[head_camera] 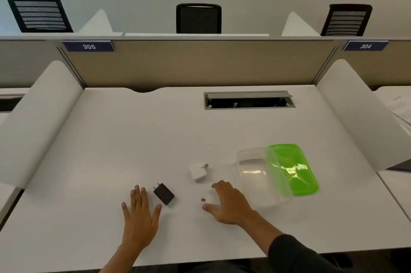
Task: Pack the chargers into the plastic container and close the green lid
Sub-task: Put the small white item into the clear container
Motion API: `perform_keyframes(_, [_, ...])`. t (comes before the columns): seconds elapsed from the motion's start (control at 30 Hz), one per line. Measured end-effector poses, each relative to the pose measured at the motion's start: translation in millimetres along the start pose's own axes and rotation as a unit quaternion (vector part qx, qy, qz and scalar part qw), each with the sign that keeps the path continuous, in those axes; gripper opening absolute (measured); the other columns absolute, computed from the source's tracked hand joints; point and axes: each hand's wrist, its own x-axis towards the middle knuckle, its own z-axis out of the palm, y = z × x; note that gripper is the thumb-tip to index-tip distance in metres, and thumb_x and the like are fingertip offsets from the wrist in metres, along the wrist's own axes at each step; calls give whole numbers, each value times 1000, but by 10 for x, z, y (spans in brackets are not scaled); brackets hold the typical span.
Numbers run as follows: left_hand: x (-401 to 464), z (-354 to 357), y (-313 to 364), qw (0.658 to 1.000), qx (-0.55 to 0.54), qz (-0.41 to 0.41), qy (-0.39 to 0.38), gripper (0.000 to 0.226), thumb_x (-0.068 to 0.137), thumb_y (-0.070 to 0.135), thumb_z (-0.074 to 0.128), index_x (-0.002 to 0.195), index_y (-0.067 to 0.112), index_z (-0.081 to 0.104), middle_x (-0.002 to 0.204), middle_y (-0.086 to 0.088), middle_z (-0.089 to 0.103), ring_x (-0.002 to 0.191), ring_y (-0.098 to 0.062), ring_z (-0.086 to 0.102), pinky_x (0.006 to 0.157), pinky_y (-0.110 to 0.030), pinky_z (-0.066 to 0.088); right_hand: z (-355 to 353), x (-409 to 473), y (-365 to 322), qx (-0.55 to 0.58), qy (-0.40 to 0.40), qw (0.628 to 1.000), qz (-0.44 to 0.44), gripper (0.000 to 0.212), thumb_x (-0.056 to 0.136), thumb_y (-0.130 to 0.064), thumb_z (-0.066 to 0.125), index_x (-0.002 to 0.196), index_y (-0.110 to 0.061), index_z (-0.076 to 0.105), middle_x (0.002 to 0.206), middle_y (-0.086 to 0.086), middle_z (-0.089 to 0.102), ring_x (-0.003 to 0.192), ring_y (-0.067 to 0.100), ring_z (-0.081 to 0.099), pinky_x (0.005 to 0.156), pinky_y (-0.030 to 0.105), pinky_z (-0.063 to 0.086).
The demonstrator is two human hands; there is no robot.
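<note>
Three chargers lie on the white desk (111, 150). A black charger (164, 194) rests just right of my left hand (140, 217), which lies flat with fingers spread and touches nothing. A white charger (198, 172) sits farther back, prongs pointing right. My right hand (230, 204) covers a second white charger (210, 199), fingers curled around it, its prongs sticking out to the left. The clear plastic container (258, 174) stands open to the right of that hand. Its green lid (291, 168) lies against the container's right side.
A grey cable hatch (249, 99) is set into the desk's far side. White side dividers (44, 112) flank the desk, and a beige partition (195, 63) closes the back. Papers (400, 105) lie on the neighbouring desk at right. Black chairs stand beyond.
</note>
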Motion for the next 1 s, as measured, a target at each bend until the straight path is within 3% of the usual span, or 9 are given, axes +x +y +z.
perform_keyframes(0.13, [9, 82, -58, 998, -44, -32, 9, 112, 81, 79, -23, 163, 5, -13, 176, -11, -20, 164, -27, -17, 133, -61, 1, 17, -19, -17, -23, -17, 999, -23, 57, 96, -60, 56, 132, -16, 57, 130, -3, 54, 122, 20, 56, 94, 39, 54])
perform_keyframes(0.3, [-27, 182, -98, 999, -30, -23, -1, 114, 79, 81, -24, 163, 5, -15, 175, -10, -21, 164, -25, -19, 133, -59, -3, -15, 73, -49, 0, -3, 1000, -22, 47, 100, -48, 57, 133, -15, 55, 130, -2, 54, 122, 20, 56, 93, 39, 55])
perform_keyframes(0.53, [-38, 195, -145, 999, -39, -18, -8, 118, 74, 83, -28, 162, 6, -17, 176, -8, -21, 163, -23, -20, 134, -56, -4, -546, 271, -51, 141, 181, 973, -22, 31, 95, -40, 67, 114, -16, 59, 110, -3, 60, 102, 17, 60, 79, 32, 54])
perform_keyframes(0.7, [-55, 154, -153, 999, -41, -12, -7, 122, 71, 85, -28, 164, 8, -13, 176, -7, -20, 164, -24, -18, 134, -54, -4, -996, 368, 229, 219, 277, 933, 73, 23, 93, -28, 74, 102, -11, 62, 95, 1, 62, 82, 21, 58, 72, 34, 48])
perform_keyframes(0.8, [-50, 147, -154, 999, -38, -13, -6, 123, 70, 86, -28, 165, 9, -12, 175, -6, -21, 165, -24, -17, 134, -53, -4, -1141, 346, 485, 260, 277, 912, 153, 21, 93, -24, 73, 101, -7, 64, 94, 8, 67, 85, 29, 62, 77, 41, 52])
perform_keyframes(1.0, [-40, 182, -123, 999, -29, -33, -5, 105, 81, 74, -7, 166, 11, -11, 177, -7, -18, 165, -24, -17, 134, -55, -4, -1031, 227, 771, 348, 222, 867, 279, 27, 93, -24, 72, 108, -2, 64, 103, 20, 72, 97, 41, 70, 86, 52, 58])
